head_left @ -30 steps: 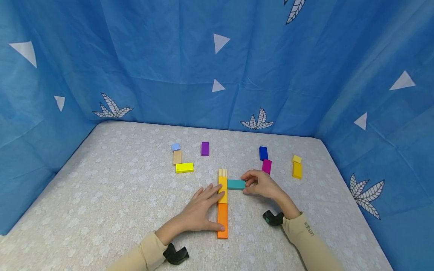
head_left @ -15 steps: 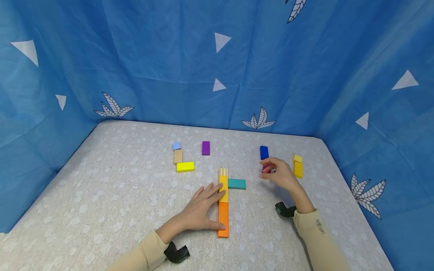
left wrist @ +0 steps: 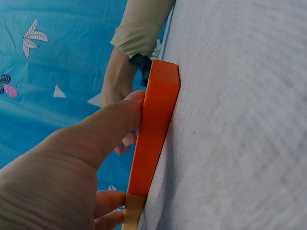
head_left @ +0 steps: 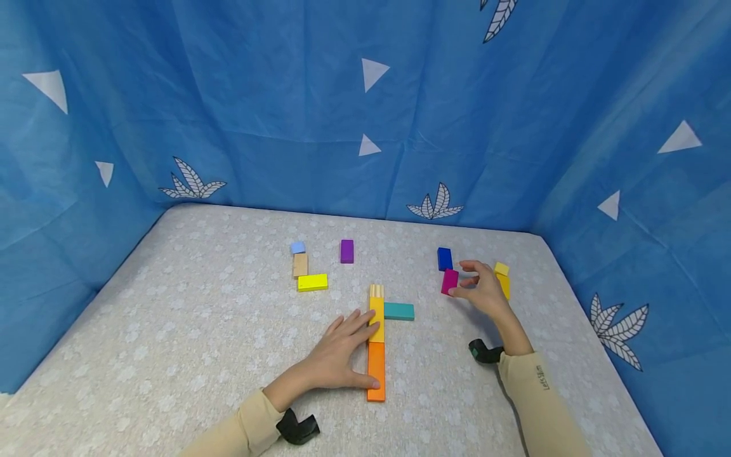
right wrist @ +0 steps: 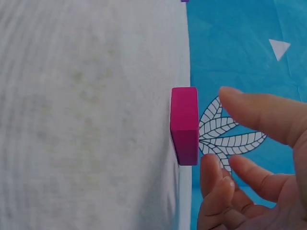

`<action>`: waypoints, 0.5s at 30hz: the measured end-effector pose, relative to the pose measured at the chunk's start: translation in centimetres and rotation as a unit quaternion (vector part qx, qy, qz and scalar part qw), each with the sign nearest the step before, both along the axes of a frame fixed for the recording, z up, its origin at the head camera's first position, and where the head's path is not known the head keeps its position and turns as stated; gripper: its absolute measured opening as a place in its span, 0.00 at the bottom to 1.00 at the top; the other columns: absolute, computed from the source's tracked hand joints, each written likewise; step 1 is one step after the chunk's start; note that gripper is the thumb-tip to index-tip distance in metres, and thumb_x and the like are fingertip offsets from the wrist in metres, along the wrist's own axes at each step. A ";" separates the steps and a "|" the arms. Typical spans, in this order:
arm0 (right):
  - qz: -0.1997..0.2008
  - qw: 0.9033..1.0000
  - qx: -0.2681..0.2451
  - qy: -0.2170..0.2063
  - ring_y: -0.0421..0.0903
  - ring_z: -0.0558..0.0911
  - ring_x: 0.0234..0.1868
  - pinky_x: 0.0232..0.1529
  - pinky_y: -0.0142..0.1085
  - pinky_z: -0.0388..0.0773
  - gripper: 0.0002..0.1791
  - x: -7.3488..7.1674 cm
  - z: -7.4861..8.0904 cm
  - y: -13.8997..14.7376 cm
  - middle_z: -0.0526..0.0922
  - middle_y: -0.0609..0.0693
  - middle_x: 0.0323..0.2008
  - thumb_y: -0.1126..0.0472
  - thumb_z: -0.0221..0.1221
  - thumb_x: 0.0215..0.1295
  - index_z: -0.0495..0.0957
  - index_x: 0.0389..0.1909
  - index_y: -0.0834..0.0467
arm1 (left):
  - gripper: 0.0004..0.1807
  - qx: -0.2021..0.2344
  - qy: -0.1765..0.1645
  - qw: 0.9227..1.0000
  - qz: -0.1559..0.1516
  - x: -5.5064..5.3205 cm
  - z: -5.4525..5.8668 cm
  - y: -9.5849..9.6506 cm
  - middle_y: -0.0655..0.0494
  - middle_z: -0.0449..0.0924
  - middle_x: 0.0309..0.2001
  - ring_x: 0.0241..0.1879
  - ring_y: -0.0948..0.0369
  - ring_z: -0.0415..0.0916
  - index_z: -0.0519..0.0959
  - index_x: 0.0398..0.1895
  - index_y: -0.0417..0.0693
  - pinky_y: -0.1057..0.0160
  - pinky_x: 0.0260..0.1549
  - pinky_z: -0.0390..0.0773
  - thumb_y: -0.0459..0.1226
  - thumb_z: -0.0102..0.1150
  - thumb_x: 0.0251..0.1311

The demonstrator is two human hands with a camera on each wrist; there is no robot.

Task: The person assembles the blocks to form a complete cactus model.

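My left hand point(head_left: 338, 357) lies spread over a straight row of blocks. Its thumb touches the orange block point(head_left: 375, 374), and its fingertips rest on the amber block point(head_left: 377, 311) beyond it. A narrow pale ribbed piece point(head_left: 377, 291) caps the row's far end. Sticking out to the right from the amber block is a teal block point(head_left: 398, 311). My right hand point(head_left: 484, 292) hovers just right of a magenta block point(head_left: 449, 282), fingers and thumb apart. In the right wrist view, a gap shows between its thumb and fingers beside the magenta block point(right wrist: 185, 120).
Behind the magenta block lies a dark blue block point(head_left: 445, 259). Yellow blocks point(head_left: 501, 269) sit partly behind my right hand. Farther left are a purple block point(head_left: 347, 251), a bright yellow block point(head_left: 313, 283), a wooden block point(head_left: 300, 265) and a light blue block point(head_left: 297, 247).
My right hand has let go of the teal block and moved right, passing over the magenta block to its right side. The left hand has stayed on the row.
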State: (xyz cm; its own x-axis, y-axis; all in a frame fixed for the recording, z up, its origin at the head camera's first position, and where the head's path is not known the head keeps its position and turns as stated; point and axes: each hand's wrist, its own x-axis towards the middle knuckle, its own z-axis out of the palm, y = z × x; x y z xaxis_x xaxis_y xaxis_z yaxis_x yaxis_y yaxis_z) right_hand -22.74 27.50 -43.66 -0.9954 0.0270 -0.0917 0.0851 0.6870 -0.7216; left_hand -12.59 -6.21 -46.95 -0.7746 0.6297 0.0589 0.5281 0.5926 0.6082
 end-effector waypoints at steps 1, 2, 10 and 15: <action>-0.001 1.000 -0.004 -0.003 0.56 0.77 0.51 0.45 0.39 0.80 0.37 0.0 -0.1 0.1 0.68 0.63 0.64 0.61 0.68 0.58 0.64 0.68 0.62 | 0.55 0.000 0.000 1.000 0.000 0.0 0.0 0.0 0.54 0.49 0.78 0.77 0.47 0.44 0.63 0.73 0.48 0.39 0.73 0.42 0.64 0.69 0.44; -0.002 1.000 -0.007 -0.007 0.55 0.77 0.50 0.44 0.37 0.79 0.38 -0.1 -0.2 0.2 0.68 0.63 0.64 0.61 0.68 0.58 0.64 0.68 0.62 | 0.55 0.000 -0.001 1.000 0.000 0.0 0.0 0.0 0.54 0.49 0.78 0.77 0.47 0.44 0.63 0.73 0.48 0.39 0.73 0.42 0.64 0.69 0.44; 0.012 0.999 -0.040 -0.026 0.53 0.76 0.48 0.41 0.28 0.76 0.41 -0.3 -1.2 0.8 0.68 0.63 0.64 0.61 0.68 0.58 0.61 0.69 0.64 | 0.55 -0.004 0.002 1.000 -0.001 0.1 0.0 0.0 0.54 0.49 0.78 0.77 0.47 0.44 0.63 0.73 0.48 0.39 0.73 0.43 0.64 0.69 0.44; 0.022 0.999 -0.033 -0.020 0.52 0.75 0.46 0.38 0.27 0.74 0.41 -0.5 -1.6 1.0 0.69 0.64 0.62 0.62 0.68 0.57 0.61 0.69 0.65 | 0.55 -0.002 0.001 1.000 0.000 0.1 0.1 0.0 0.54 0.50 0.78 0.77 0.47 0.44 0.63 0.73 0.47 0.39 0.73 0.43 0.64 0.69 0.44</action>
